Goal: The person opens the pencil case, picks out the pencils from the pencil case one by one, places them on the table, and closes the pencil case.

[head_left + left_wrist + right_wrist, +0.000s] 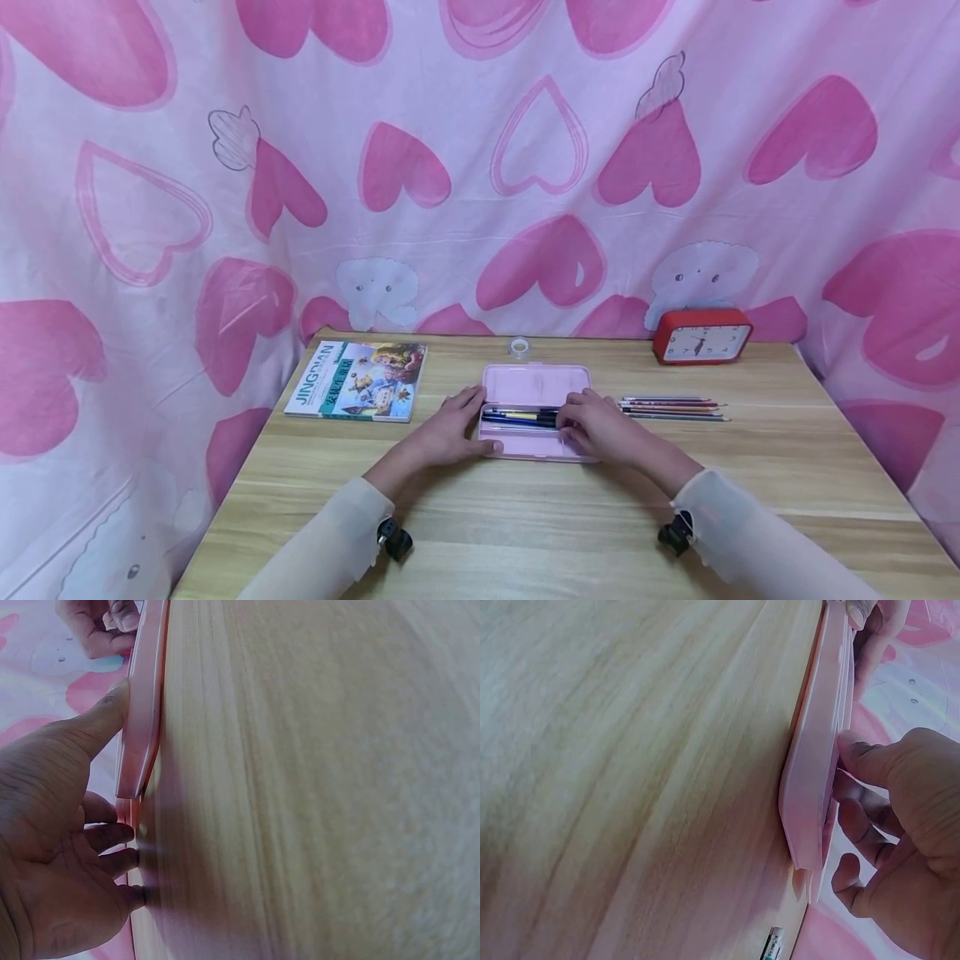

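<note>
A pink pencil case [536,382] lies open on the table, its lid folded back. Inside are several pens [519,417], dark ones and one with yellow. My left hand [447,431] holds the case at its left end, the thumb [111,712] against the front rim and the other fingers along the side. Over the right half, my right hand [600,427] reaches into the case with curled fingers and grips the pens' right ends. In the right wrist view the case wall [810,780] partly hides those fingertips.
Several pencils [671,408] lie side by side right of the case. A red clock [703,337] stands at the back right, a roll of clear tape [518,347] behind the case. Books [358,380] lie at the left. A heart-patterned curtain [405,167] borders the wooden table [495,533].
</note>
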{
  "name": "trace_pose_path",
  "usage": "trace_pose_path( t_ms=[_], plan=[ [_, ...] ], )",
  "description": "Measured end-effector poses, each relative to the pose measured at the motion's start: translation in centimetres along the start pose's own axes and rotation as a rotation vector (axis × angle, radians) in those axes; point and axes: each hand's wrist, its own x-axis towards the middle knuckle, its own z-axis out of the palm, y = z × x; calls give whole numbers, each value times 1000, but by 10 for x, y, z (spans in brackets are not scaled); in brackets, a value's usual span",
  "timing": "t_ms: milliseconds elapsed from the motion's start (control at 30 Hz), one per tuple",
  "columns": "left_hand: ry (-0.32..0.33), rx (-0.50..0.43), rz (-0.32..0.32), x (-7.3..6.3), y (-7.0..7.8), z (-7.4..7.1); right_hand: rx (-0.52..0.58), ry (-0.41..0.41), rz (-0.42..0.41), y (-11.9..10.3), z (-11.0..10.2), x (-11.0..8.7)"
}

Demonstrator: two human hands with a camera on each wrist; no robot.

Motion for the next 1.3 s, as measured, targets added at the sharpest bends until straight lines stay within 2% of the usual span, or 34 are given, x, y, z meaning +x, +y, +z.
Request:
trace_pose_path(
  t_ms=[533,700,867,1067,1300],
  plan=[
    [4,0,4,0,1,0,32,-2,-3,0,2,2],
    [4,-5,0,0,2,0,9,13,-8,-2,2,2],
    [5,10,3,0,2,-1,-25,48,-23,-3,1,0],
    [-1,6,5,0,1,-1,-40,125,-62,-3,-5,-5],
    [-3,-2,-2,-1,0,0,-26,151,-26,3,-11,-10]
  ],
)
